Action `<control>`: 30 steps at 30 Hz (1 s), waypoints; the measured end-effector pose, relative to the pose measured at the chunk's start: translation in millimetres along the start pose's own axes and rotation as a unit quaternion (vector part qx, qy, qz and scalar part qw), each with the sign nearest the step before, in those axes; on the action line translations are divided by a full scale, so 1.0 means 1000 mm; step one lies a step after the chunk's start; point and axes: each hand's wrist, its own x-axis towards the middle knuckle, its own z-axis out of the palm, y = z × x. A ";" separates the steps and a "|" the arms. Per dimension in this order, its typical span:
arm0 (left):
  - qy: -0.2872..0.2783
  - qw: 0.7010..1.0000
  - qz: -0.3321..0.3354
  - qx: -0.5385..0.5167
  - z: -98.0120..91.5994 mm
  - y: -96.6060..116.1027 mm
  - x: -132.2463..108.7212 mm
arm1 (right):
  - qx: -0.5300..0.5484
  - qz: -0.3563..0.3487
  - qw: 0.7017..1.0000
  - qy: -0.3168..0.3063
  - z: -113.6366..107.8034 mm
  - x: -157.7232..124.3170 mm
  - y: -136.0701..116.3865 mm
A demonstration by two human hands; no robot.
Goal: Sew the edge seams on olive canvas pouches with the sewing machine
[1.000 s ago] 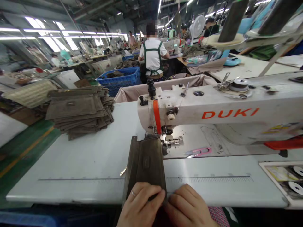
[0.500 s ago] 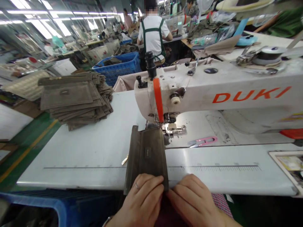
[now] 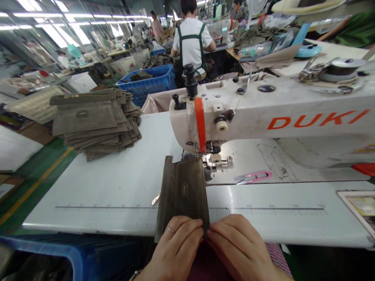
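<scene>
An olive-brown fabric bag panel [image 3: 187, 177] with a small label lies on the sewing table, its far right corner under the presser foot [image 3: 213, 160]. A gold zipper pull [image 3: 156, 198] sticks out at its left side. My left hand [image 3: 178, 244] is closed on the near end of the panel, fingertips bent over it by the right edge. My right hand [image 3: 237, 242] pinches that same edge near the table's front, close beside the left. The part of the panel below my hands is hidden.
The white sewing machine [image 3: 249, 113] spans the right side. Pink thread snips [image 3: 256, 176] lie beside the needle area. Similar panels are stacked [image 3: 93, 121] at the left. A blue crate [image 3: 67, 249] stands below the front edge; another blue crate [image 3: 158, 80] and a seated person [image 3: 191, 43] are beyond.
The view has shifted slightly, moving the scene a little to the right. My right fingertips have come up closer against the panel's edge. The panel stays under the presser foot.
</scene>
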 end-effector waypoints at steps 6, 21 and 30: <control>-0.110 0.989 0.024 0.091 -0.026 -0.010 0.028 | -0.065 -0.094 0.994 0.002 0.001 0.008 0.007; -0.158 0.983 0.055 0.080 -0.016 -0.050 0.069 | -0.083 -0.131 0.988 0.001 0.005 0.040 0.028; -0.126 0.986 0.101 -0.046 -0.024 -0.057 0.061 | -0.069 -0.104 0.992 -0.024 0.002 0.056 0.038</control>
